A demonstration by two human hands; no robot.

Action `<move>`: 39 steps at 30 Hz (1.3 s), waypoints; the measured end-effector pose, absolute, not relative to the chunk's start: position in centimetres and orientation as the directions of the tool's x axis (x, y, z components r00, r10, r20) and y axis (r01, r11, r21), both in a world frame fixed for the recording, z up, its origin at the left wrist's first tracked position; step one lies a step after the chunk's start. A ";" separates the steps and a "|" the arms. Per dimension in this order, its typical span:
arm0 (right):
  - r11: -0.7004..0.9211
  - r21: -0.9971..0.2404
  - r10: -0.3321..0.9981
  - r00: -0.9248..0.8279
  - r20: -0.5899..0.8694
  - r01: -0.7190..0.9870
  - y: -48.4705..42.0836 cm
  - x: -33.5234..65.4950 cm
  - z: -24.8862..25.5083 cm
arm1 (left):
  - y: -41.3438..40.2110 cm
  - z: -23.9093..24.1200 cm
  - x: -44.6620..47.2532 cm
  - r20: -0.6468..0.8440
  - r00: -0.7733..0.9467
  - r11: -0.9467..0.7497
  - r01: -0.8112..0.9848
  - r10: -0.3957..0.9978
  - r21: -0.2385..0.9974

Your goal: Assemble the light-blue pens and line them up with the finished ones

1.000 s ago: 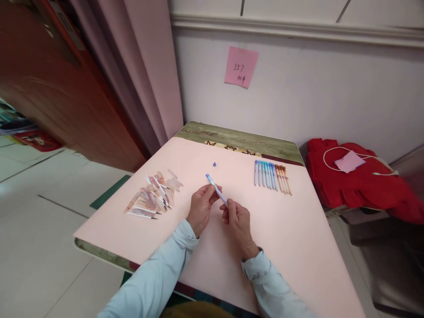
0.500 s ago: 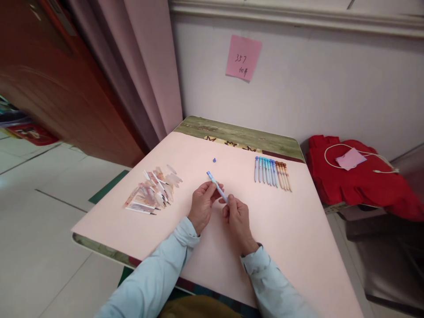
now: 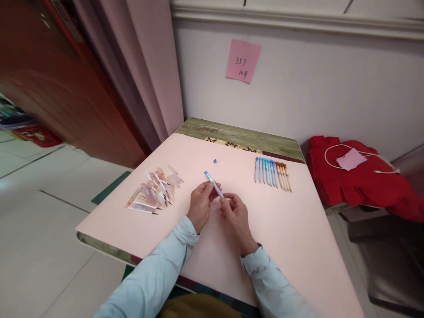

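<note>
A light blue pen [image 3: 217,189] with a darker blue upper end is held tilted above the table. My left hand [image 3: 201,204] is closed around its middle, and the fingers of my right hand [image 3: 236,216] pinch its lower end, hiding the tip. Beyond the hands, a small dark blue pen topper [image 3: 215,161] lies by itself on the table. To the right is a neat row of blue pens [image 3: 266,172] beside several brown pens [image 3: 284,176]. Left of my hands lies a loose pile of pen parts [image 3: 154,192], with white refills and translucent barrels among them.
A pale pink cover [image 3: 281,247] lies over the table. Behind it, a pink note [image 3: 243,61] is stuck to the wall. At the right, a red cloth [image 3: 361,185] carries a white cable [image 3: 380,159]. A pink curtain [image 3: 149,57] and a brown door [image 3: 66,88] stand at left.
The pen and my hands have shifted slightly left. My right fingers have moved a little along the pen's lower end. The topper, rows and pile stay put.
</note>
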State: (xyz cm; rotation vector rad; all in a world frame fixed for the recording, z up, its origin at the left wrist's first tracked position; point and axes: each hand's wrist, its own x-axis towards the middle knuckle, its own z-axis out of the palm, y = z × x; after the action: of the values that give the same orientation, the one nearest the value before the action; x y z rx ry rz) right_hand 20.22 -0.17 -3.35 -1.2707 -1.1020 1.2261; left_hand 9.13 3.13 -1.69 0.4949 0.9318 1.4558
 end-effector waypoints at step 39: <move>0.071 -0.996 0.996 0.046 0.073 0.050 -0.1 20.0 -4.3 | 3.5 0.0 7.7 -0.248 -0.193 0.089 -0.590 0.949 0.803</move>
State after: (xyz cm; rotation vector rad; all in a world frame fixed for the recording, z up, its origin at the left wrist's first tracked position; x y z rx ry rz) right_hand 20.03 -0.10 -4.35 -1.2134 -1.2421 1.0978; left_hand 7.72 3.50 0.02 0.4850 0.9970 1.4872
